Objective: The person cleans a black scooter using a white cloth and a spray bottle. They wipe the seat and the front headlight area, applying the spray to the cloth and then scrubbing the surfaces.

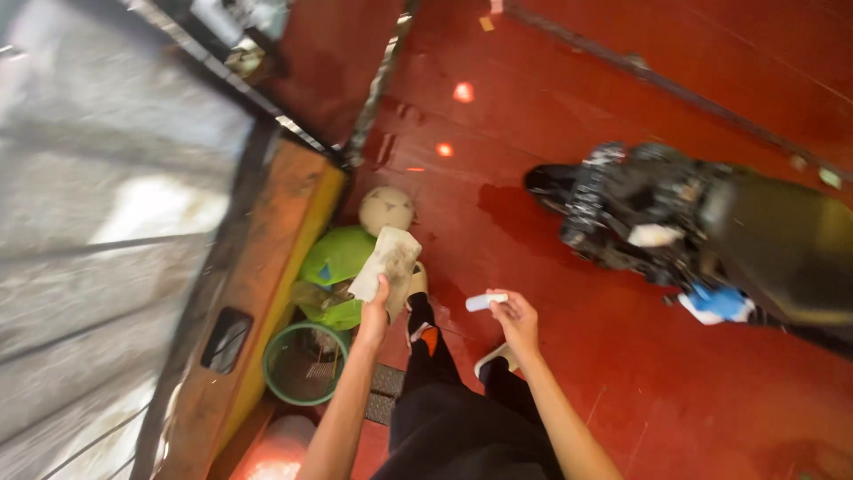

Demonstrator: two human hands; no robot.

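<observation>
Dirty cloth (387, 263): held up in the left hand (373, 316), fingers pinched on its lower edge, above the feet at the left side of the floor. Looks light, limp and grimy; judged soft, best gripped by an edge or bunched. Small white cylinder (485, 302): in the right hand (517, 320), fingers closed on one end; probably light, rigid, smooth. Below the cloth: a green bag (335, 258), a round pale helmet-like object (386, 208), a green mesh basket (305, 363). Floor (551, 382): glossy red, wet-looking, with lamp reflections; likely slippery. Motorcycle (711, 231) parked at the right. Orange-framed panel (267, 293) along the left edge.
</observation>
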